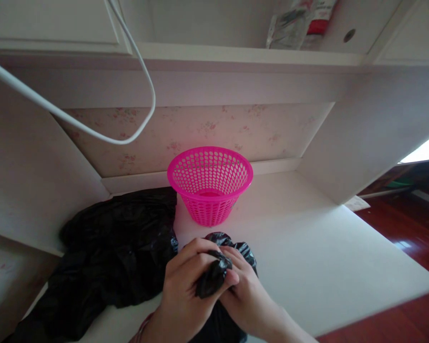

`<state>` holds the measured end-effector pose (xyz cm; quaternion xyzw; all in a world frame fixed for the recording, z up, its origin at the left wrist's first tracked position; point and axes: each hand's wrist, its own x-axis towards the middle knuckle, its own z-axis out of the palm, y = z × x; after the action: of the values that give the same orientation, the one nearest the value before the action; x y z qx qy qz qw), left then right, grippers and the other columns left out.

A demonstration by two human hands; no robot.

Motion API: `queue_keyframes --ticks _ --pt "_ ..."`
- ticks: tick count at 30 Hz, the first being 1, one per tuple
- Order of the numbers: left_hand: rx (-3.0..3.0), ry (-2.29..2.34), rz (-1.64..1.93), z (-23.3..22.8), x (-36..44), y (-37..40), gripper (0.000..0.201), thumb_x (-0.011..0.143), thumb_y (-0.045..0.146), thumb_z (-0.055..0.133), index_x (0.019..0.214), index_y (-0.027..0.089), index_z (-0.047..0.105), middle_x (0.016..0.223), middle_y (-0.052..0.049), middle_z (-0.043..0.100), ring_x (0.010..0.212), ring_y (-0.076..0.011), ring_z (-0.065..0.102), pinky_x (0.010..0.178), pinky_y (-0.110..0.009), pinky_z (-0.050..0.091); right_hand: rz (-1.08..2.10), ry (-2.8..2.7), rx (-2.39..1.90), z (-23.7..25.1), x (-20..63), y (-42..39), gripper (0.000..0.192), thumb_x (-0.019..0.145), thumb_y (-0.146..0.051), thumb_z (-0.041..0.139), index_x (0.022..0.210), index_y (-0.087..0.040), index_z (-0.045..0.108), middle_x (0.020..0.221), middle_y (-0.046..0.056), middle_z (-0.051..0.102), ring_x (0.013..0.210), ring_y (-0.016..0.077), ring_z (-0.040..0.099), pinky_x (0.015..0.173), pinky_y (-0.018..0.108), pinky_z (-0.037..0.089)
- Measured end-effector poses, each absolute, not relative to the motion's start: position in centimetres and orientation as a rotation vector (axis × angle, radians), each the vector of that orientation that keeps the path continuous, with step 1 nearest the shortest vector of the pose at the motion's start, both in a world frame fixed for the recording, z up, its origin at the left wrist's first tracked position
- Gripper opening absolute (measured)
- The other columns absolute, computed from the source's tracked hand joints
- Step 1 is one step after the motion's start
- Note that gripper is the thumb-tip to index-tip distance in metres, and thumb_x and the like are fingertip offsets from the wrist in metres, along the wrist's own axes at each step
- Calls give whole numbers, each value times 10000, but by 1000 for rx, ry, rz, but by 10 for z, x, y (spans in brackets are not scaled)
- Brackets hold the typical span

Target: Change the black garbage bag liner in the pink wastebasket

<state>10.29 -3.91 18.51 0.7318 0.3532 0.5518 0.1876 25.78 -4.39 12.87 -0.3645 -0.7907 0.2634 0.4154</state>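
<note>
My left hand (188, 288) is closed around a bunched black plastic bag (211, 278), whose gathered end pokes out between thumb and fingers. Pressed against it, my right hand (243, 293) grips the same bag from the other side, its fingers partly hidden behind the left hand. Crumpled folds of the bag show beyond the knuckles and below the wrists. Just past my hands, a bright pink perforated plastic basket (210, 209) stands upright on the white tabletop (307, 247). To the left lies a spread heap of black plastic bags (121, 252).
A white cable (148, 109) hangs in a loop at upper left. Above the tabletop runs a white shelf (243, 53) holding a clear plastic package (289, 28) and a red-and-white container (319, 21). White side panels flank the space. Reddish wooden floor (389, 233) shows at right.
</note>
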Motion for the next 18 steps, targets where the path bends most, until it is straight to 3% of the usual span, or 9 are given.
queue_keyframes --ticks 3,5,7,10,12,14,18 --pt "2011 1002 1527 175 100 -43 220 894 442 722 922 225 705 976 -41 712 843 -143 723 774 -204 599 668 -1916 -947 123 261 -44 242 1016 -232 460 887 -197 663 862 80 691 815 203 646 747 319 563" --pt "1933 998 1521 162 94 -47 325 876 487 725 1092 245 703 1160 -93 662 871 -175 726 771 -267 625 729 -1845 -1027 120 272 -44 230 1006 -251 493 877 -204 677 874 70 701 787 189 658 707 282 560" --pt "1836 1030 1545 144 87 -53 301 905 446 704 1132 249 687 1205 -107 617 828 -166 712 754 -293 633 742 -1727 -1160 117 285 -45 233 983 -319 558 827 -214 697 830 53 714 725 187 669 667 271 565" --pt "1718 1187 1565 116 80 -62 96 954 296 638 1008 246 701 1083 -71 632 851 -164 689 719 -257 610 710 -1495 -1382 119 307 -49 265 906 -462 663 824 -228 757 811 55 763 710 230 714 653 302 595" --pt "1639 1293 1522 98 78 -69 109 967 263 603 939 238 704 1002 -54 643 812 -155 672 660 -227 581 676 -1389 -1484 126 324 -50 317 864 -528 693 876 -229 795 887 65 799 829 280 751 765 345 613" --pt "1524 1352 1461 81 78 -76 172 976 327 588 894 225 701 916 -37 639 713 -141 633 614 -227 553 595 -1319 -1597 139 342 -49 366 831 -574 708 845 -223 812 915 73 811 911 321 753 838 382 599" --pt "1278 1461 1219 51 81 -90 379 930 559 597 821 208 691 728 -1 587 637 -152 565 588 -248 497 367 -1069 -1892 166 391 -38 414 777 -625 720 783 -224 822 817 119 801 866 355 758 674 398 572"
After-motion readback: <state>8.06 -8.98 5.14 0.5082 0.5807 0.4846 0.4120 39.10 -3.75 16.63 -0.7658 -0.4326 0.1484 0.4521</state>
